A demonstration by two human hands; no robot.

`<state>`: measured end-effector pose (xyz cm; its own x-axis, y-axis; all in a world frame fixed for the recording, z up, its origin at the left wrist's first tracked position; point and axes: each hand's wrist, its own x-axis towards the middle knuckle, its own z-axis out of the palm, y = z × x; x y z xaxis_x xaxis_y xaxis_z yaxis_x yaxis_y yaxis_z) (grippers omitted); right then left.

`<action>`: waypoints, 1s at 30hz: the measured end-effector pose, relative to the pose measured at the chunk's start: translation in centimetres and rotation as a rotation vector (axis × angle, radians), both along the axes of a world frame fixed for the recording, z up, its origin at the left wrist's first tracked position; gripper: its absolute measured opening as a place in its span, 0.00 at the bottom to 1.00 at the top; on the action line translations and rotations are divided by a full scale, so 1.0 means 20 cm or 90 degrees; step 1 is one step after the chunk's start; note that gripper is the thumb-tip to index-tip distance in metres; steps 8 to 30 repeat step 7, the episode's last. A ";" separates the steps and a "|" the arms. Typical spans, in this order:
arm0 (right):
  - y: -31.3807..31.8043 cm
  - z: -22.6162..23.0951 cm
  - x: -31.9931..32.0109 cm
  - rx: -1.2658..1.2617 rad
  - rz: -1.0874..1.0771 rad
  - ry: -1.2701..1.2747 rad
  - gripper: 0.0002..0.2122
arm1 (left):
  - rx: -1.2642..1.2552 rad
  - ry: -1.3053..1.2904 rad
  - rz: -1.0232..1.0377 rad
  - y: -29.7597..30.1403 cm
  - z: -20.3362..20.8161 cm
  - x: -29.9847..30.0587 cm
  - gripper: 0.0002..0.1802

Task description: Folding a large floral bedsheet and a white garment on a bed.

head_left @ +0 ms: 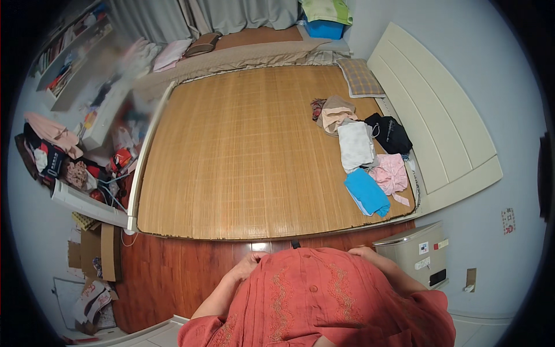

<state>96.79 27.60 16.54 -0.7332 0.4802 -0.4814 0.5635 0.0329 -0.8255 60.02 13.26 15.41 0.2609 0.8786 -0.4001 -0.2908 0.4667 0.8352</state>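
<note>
My left hand (251,264) is against the side of my red embroidered shirt (306,289), its fingers mostly hidden at the cloth. On the other side, my right hand (362,253) shows only in part beyond the shirt, and its fingers cannot be made out. Both hands are short of the bed, which has a woven bamboo mat (248,150). Folded clothes lie at the mat's right side: a blue garment (368,192), a pink one with a tie (391,173), a white one (356,144), a black one (391,133) and a beige one (337,115).
A plaid pillow (362,78) lies by the cream headboard (428,115). A metallic cabinet (407,251) stands at my right. To the left are a cluttered desk (107,124), a chair piled with clothes (58,156) and cardboard boxes (110,253). Wooden flooring (167,277) runs before the bed.
</note>
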 end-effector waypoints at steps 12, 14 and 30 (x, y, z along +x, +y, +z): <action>-0.13 0.33 -0.07 -0.036 0.046 -0.191 0.15 | 0.027 0.092 0.033 -0.21 0.02 -0.08 0.13; -0.13 0.33 -0.07 -0.036 0.046 -0.191 0.15 | 0.027 0.092 0.033 -0.21 0.02 -0.08 0.13; -0.13 0.33 -0.07 -0.036 0.046 -0.191 0.15 | 0.027 0.092 0.033 -0.21 0.02 -0.08 0.13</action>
